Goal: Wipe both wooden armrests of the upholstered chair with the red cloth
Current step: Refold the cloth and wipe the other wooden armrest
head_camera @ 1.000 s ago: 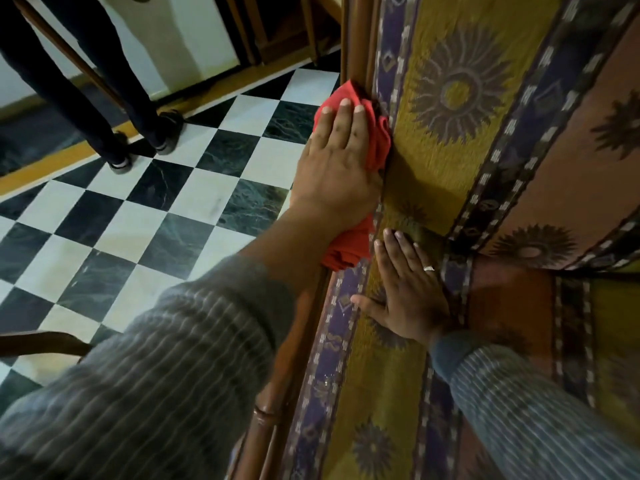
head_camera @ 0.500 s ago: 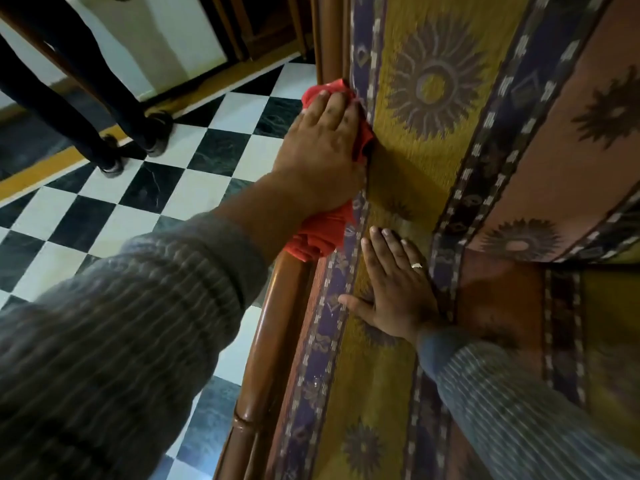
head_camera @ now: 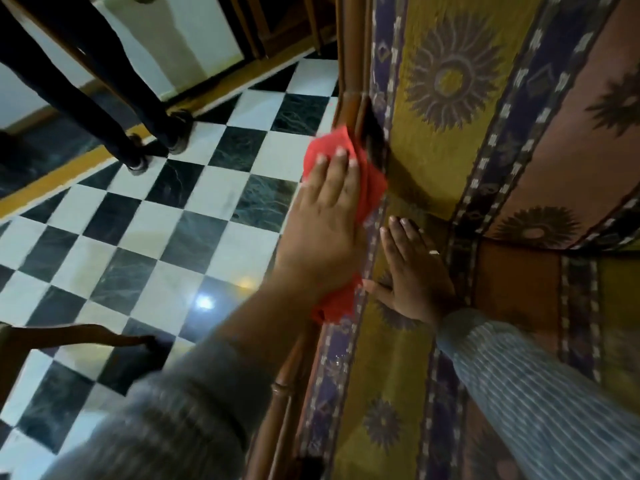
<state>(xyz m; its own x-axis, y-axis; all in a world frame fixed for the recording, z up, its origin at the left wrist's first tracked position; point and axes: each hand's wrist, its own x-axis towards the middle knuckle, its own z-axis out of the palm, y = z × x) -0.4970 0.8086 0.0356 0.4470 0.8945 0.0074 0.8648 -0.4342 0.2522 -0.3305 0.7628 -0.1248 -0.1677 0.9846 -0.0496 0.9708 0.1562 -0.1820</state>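
My left hand (head_camera: 325,230) lies flat on the red cloth (head_camera: 370,188), pressing it onto the chair's left wooden armrest (head_camera: 287,382). The cloth bunches out beyond my fingertips and under my wrist. The rail shows below my forearm and again above the cloth, near the chair's back post. My right hand (head_camera: 412,271) rests flat and spread on the patterned yellow, purple and rust upholstery (head_camera: 450,150), just right of the rail, holding nothing. The other armrest is out of view.
A black-and-white checkered floor (head_camera: 145,237) lies left of the chair. Dark furniture legs (head_camera: 114,109) stand at upper left, and a curved wooden leg (head_camera: 79,337) juts in from the left edge. A white wall and wooden frame are at the top.
My left hand and the cloth have slid a little along the rail, and the cloth now bunches out past my fingertips. The view swung left. My right hand has stayed on the seat.
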